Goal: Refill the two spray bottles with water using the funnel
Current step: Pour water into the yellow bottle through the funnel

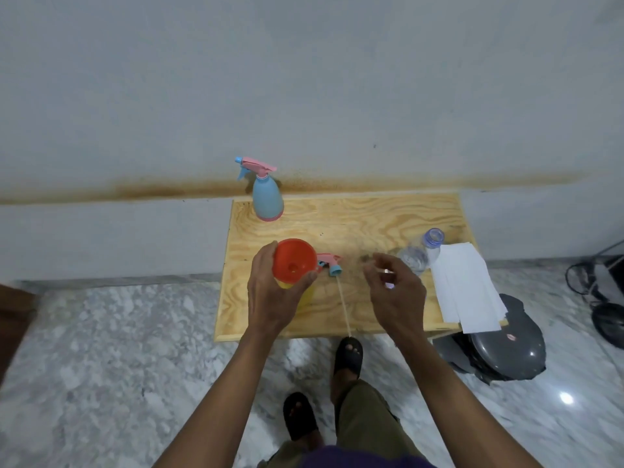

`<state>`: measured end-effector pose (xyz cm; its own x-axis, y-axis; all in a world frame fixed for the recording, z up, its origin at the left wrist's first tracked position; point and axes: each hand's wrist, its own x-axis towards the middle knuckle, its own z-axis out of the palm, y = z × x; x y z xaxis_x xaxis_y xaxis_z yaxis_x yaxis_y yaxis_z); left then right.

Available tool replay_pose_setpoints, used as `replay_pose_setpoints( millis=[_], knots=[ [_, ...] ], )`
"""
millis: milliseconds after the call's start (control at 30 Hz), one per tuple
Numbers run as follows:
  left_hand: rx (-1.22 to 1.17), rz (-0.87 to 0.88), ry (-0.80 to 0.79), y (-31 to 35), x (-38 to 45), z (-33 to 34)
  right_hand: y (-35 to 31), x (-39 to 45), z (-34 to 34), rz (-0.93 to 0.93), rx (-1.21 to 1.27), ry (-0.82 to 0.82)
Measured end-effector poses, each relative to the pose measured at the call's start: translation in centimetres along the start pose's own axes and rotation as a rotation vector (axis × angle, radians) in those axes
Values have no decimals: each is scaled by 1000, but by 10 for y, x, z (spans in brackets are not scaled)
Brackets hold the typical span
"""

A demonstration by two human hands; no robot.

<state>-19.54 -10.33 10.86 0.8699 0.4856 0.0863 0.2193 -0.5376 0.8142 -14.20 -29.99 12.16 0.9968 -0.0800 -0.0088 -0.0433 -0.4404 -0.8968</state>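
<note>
Left hand point(270, 292) has its grip curled round the orange funnel point(293, 261), which sits in the neck of a yellow spray bottle point(305, 293) on the table point(371, 217). Right hand point(396, 292) hovers beside it, fingers loosely spread, holding nothing. One detached pink-blue spray head point(330, 263) lies between the hands, tube trailing toward the near edge. Second spray bottle point(266, 197), blue, capped, stands upright at the far left. One clear water bottle point(422, 253), uncapped, stands right, touching a white paper stack point(466, 285).

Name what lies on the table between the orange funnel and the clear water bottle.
In the head view, the removed pink spray head with its dip tube lies between the orange funnel and the clear water bottle; the right hand hovers there too.
</note>
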Motion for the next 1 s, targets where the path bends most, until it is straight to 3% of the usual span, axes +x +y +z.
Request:
replay_pose_setpoints(
  millis=[167,233,467,1000],
  knots=[
    [-4,-68,-16,0,2,3,28,14,-32,152,20,290],
    [-2,-83,-19,-2,3,4,43,27,-41,196,-9,328],
    [-27,-122,-26,7,-3,3,76,68,-43,219,-51,59],
    [-56,-201,-43,17,-4,0,58,84,-43,5,-23,6]
  ],
)
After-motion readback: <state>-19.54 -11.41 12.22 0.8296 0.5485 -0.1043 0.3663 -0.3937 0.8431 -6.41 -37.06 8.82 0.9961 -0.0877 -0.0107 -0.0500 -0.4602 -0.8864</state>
